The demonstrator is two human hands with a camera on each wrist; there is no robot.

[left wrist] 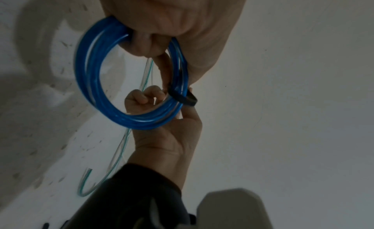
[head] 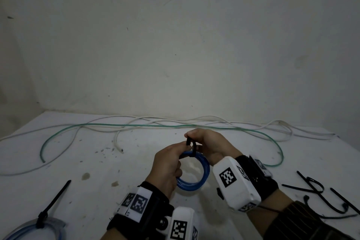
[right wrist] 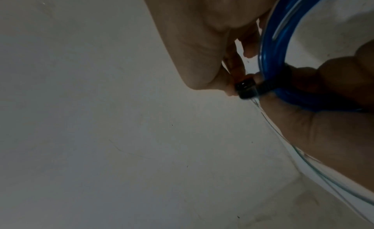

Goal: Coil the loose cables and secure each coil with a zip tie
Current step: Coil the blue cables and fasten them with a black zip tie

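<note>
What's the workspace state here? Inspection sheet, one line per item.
Surface: white stained tabletop.
Job's things: coiled blue cable held above the table, black zip tie looped round it; a finished clear-blue coil already tied at near left.
Clutter: spare black zip ties at right.
Grippers: left hand grips the coil; right hand pinches the tie.
Cables: loose green cable and white cable, uncoiled.
Surroundings: bare white wall.

Scuffed white wall (head: 175,45), stained tabletop (head: 87,161)
</note>
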